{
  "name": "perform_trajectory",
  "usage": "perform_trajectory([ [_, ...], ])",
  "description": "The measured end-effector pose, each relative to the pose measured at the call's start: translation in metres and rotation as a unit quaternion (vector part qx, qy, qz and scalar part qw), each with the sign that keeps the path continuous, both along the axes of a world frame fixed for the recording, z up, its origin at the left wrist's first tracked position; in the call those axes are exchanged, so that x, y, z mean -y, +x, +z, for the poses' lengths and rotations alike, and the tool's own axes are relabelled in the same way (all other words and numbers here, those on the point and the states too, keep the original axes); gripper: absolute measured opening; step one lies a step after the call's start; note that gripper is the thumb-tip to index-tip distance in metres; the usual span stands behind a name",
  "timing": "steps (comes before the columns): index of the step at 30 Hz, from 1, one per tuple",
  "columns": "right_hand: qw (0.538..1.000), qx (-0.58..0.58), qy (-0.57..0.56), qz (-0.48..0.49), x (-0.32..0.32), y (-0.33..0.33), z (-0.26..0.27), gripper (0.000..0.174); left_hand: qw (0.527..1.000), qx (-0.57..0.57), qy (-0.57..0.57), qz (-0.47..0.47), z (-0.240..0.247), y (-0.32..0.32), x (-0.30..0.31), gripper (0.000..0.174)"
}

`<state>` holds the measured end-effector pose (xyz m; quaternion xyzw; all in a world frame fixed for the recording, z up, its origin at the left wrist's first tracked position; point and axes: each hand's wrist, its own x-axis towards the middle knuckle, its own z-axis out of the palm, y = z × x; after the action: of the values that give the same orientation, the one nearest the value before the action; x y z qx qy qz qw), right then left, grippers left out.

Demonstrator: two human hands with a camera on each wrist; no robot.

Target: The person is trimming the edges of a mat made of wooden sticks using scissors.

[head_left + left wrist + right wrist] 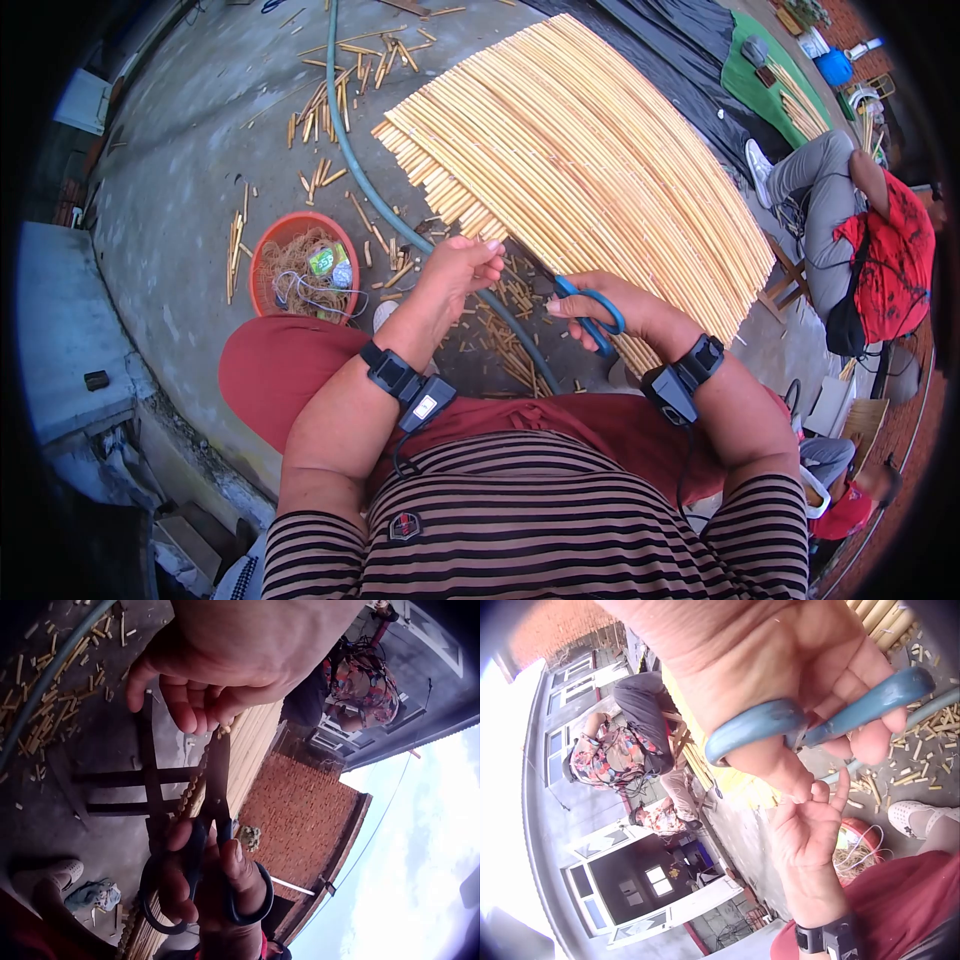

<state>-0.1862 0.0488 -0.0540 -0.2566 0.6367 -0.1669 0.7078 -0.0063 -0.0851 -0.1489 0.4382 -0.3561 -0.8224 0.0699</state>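
A wide mat of straw-coloured reeds [590, 150] lies in front of me, its uneven cut ends facing my hands. My right hand [625, 305] holds scissors with blue handles [590, 300], thumb and fingers through the loops. In the left wrist view the dark scissor blades [215, 772] lie along the row of reed ends, pointing up at my left hand [240, 660]. Its fingers are bent, and thumb and fingertip pinch at a reed end [225, 730] beside the blade tips. The head view shows the left hand [462, 268] right at the mat's edge.
An orange basin [260, 265] with tangled twine stands at the left. A green hose [375, 190] crosses the concrete among scattered reed offcuts [330, 105]. One person in red [890, 255] sits at the right, near a wooden support [790, 275] under the mat.
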Motion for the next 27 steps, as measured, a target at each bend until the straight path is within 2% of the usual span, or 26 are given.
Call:
perform_trajectory([
  [12, 1.000, -0.013, -0.025, -0.008, 0.003, 0.005, -0.006, 0.035, 1.000, -0.004, 0.002, 0.000, 0.001, 0.001, 0.000, 0.015],
  [18, 0.996, 0.053, -0.028, -0.066, -0.001, 0.002, -0.006, 0.037, 1.000, 0.001, -0.003, 0.001, 0.002, 0.001, 0.000, 0.015],
  [27, 0.997, -0.076, -0.017, 0.022, 0.010, 0.003, 0.002, 0.032, 1.000, 0.001, -0.006, 0.003, 0.002, 0.000, 0.000, 0.015],
])
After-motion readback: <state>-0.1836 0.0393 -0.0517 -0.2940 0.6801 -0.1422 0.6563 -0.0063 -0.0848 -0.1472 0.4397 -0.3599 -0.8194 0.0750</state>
